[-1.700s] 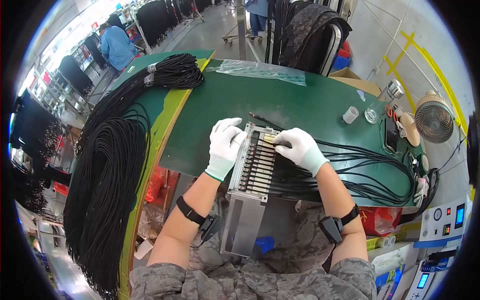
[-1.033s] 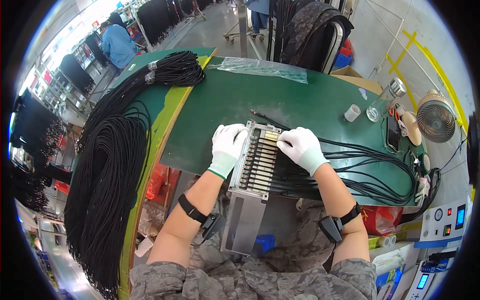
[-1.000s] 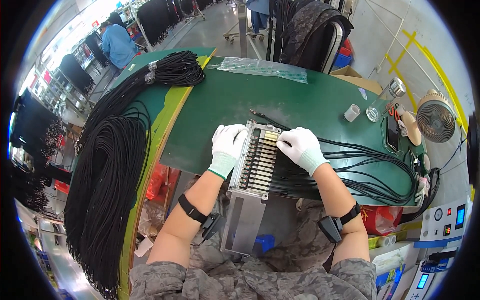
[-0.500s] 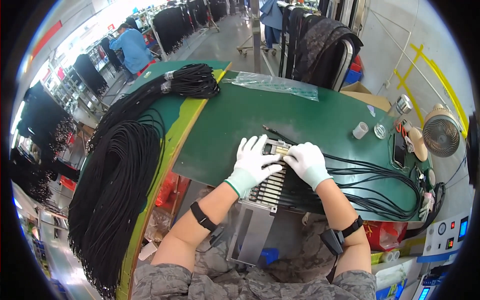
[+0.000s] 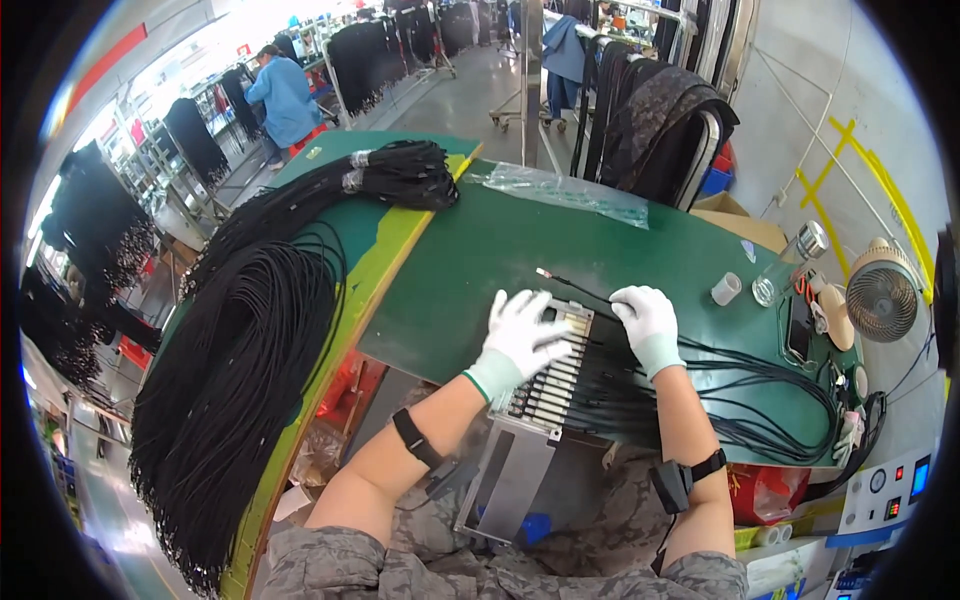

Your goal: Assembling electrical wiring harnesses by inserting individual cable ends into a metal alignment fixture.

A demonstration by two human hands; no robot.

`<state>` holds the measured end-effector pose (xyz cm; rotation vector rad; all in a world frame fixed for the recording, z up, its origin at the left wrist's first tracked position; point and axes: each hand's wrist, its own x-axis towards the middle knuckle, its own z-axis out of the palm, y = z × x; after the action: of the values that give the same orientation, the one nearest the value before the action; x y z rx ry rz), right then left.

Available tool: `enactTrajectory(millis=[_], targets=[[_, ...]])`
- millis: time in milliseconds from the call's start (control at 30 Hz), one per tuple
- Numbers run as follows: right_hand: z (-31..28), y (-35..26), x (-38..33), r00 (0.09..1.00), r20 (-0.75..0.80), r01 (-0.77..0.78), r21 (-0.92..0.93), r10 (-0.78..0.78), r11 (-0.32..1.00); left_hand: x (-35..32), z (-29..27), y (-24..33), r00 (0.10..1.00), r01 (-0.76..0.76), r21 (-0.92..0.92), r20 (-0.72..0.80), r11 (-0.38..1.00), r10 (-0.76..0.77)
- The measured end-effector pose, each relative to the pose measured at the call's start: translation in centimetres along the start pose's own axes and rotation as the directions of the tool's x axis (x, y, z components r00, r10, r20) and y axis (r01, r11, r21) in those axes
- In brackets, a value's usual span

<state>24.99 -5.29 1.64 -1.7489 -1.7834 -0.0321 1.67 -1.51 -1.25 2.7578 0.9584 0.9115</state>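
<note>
While the head tips up since the earlier views, the work keeps its place.

Fixture: a grey metal fixture block with a row of slots sits at the near edge of the green table, overhanging toward the lap, as before.

Change: both hands have slid up to the block's far end; a moment ago they lay further apart along its top. I judge that the work has moved to the far slots.

Left hand: white-gloved, fingers spread flat, palm pressing the block's top left corner; it grips nothing.

Right hand: white-gloved, fingers curled down onto the black cables where they enter the slots; whether it pinches one I cannot tell.

Loose cable: lies just beyond the block, tip bare.

Around: a large cable bundle at the left, a small fan at the right.
</note>
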Motion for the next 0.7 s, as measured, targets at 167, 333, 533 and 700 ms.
enactTrajectory(millis=[167, 333, 533, 700], targets=[[-1.8, -0.9, 0.0, 0.995, 0.085, 0.039, 0.213, -0.059, 0.976, 0.9, -0.9, -1.9, 0.883, 0.176, -0.520, -0.292, 0.836, -0.368], [-2.3, -1.7, -0.4, 0.980, 0.162, 0.069, 0.275, -0.117, 0.959, 1.0, -0.7, -1.2, 0.871, 0.154, -0.561, -0.311, 0.814, -0.379], [-0.9, -6.1, -1.0, 0.959, 0.029, 0.254, 0.355, -0.282, 0.900, 0.6, -1.7, -0.1, 0.969, -0.020, -0.533, -0.220, 0.846, -0.116], [-0.7, -4.6, -1.3, 0.973, 0.143, 0.127, 0.325, -0.181, 0.937, 0.1, -1.4, -0.8, 0.912, 0.120, -0.709, -0.199, 0.695, -0.359]])
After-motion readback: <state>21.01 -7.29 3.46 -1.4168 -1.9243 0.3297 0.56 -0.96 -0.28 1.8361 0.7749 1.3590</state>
